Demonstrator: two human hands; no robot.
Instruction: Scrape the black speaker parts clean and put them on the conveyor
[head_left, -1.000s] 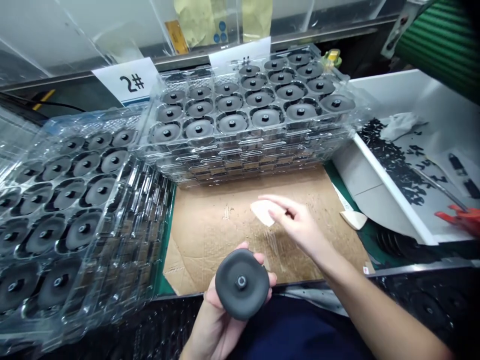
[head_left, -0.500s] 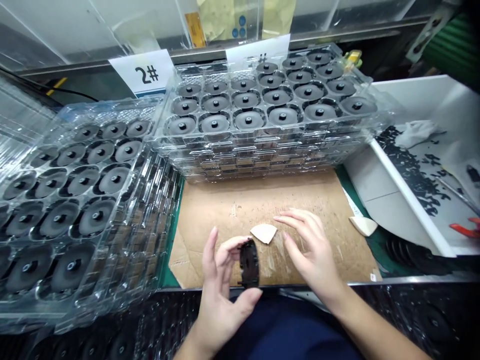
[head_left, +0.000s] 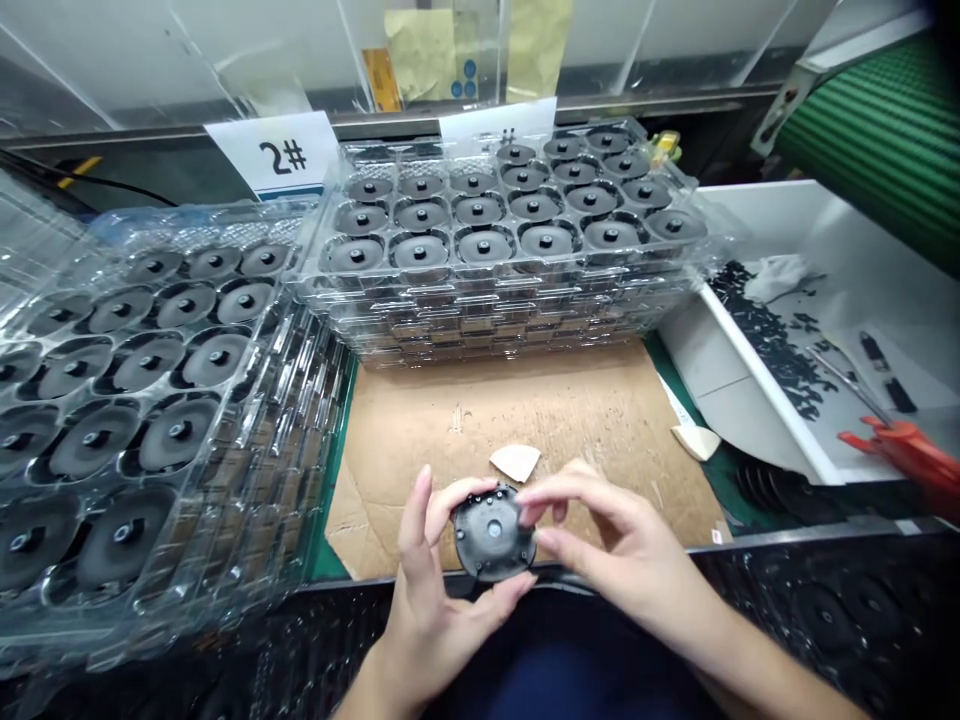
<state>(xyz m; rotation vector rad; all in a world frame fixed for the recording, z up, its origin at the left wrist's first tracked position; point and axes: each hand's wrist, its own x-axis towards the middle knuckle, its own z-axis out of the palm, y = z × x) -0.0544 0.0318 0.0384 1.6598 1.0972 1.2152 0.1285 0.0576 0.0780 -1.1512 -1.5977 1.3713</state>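
The left hand grips a rounded black plastic cap by its edge, thumb below and fingers above, over the near edge of the cardboard sheet. The cap's underside, with its central boss, faces the wearer. The right hand has its fingertips bent at the cap's right rim; whether they pinch anything there, I cannot tell.

The rim grip looks narrow, so a sideways push from the right fingertips could twist the cap loose and drop it past the sheet's near edge. A cream wedge-shaped piece lies on the sheet just beyond the cap; a careless knuckle might knock it away. Left of the sheet, the clear blister-tray stack could be jarred by a swinging elbow.
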